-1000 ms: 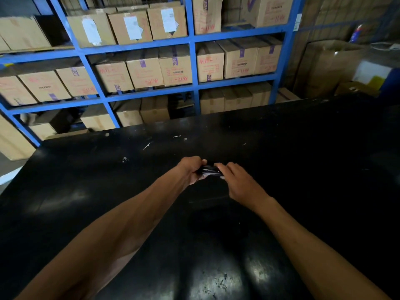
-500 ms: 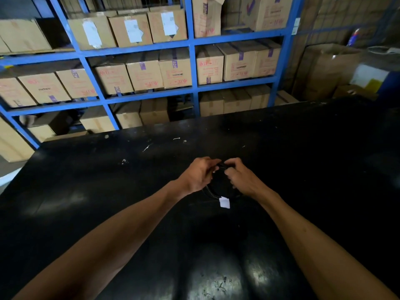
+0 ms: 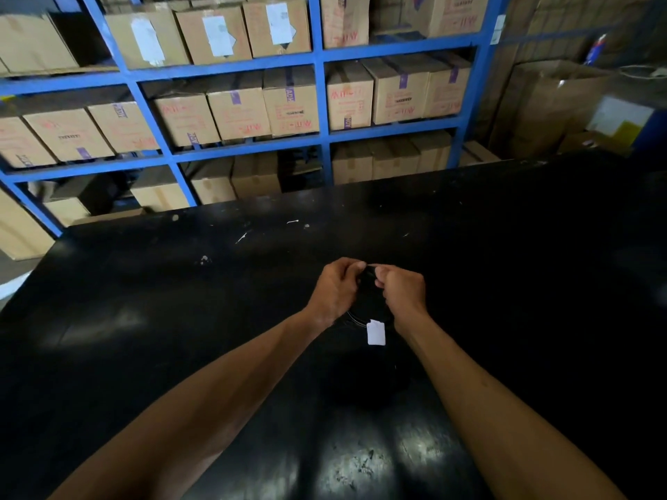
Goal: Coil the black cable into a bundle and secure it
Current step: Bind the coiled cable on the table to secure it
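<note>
The black cable (image 3: 368, 303) is gathered in round loops and hangs between my two hands above the black table (image 3: 180, 319). A small white tag (image 3: 375, 333) dangles from the bottom of the loops. My left hand (image 3: 335, 288) pinches the top of the coil from the left, fingers curled. My right hand (image 3: 402, 292) grips the same spot from the right, fist closed. The fingertips of both hands almost touch at the top. Most of the cable is hard to tell from the dark table.
Blue metal shelving (image 3: 321, 102) packed with cardboard boxes (image 3: 288, 99) stands behind the table's far edge. More large boxes (image 3: 548, 102) are stacked at the back right. Small white specks (image 3: 242, 238) lie on the table top.
The cable went from a flat bundle pressed between my hands to open loops hanging down, showing the white tag. My hands have moved closer to me and lifted slightly.
</note>
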Demonstrator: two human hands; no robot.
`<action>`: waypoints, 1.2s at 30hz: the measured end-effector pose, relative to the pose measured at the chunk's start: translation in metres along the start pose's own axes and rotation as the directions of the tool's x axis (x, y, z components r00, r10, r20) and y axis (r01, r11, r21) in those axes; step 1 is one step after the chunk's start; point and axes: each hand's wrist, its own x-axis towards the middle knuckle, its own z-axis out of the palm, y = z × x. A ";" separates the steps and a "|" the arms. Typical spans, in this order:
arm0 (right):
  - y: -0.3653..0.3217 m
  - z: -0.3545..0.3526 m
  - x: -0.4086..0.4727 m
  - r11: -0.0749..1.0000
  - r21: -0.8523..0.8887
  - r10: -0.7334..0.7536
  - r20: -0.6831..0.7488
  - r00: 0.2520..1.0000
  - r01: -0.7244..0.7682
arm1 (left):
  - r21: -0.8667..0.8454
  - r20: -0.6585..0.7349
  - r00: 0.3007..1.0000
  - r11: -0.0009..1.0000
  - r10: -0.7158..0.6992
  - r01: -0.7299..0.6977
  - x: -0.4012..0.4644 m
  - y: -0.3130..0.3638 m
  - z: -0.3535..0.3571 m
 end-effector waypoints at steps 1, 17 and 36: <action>0.002 0.000 0.001 1.000 0.006 0.020 -0.027 0.999 -0.020 | 0.007 -0.011 1.000 1.000 -0.029 0.029 0.000 -0.001 0.003; 0.061 -0.032 0.052 0.913 -0.401 0.161 0.185 0.969 -0.076 | -0.021 -0.204 0.897 0.917 -0.393 0.398 0.017 -0.060 0.021; 0.153 -0.059 0.061 0.779 -0.606 0.252 0.067 0.965 -0.161 | 0.165 -0.200 0.887 0.878 -0.416 0.449 0.021 -0.121 0.032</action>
